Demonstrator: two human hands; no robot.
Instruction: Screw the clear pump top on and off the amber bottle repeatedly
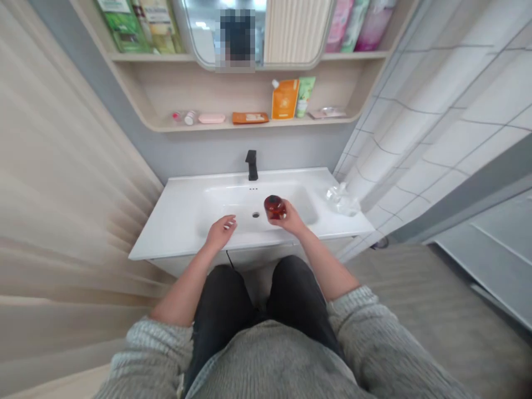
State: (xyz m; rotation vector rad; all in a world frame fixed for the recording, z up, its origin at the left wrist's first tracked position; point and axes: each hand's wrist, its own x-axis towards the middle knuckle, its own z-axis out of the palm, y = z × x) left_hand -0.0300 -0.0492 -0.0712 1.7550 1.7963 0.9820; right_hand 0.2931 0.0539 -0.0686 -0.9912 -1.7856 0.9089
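Right hand wraps the side of a dark red container, grip clamped on it; container sits over the right half of the white basin, right of the drain, likely so any drips land inside. Left hand hovers at the basin's front edge, fingers loosely curled and apart from the thumb, nothing visible in it, probably kept free. Clear plastic lies on the right counter end, off the basin. Orange pouch and green tube stand upright on the lower shelf, presumably for easy reach. Pouch and upper-left green pack carry print, too blurred to read; no brand legible, container's label included.
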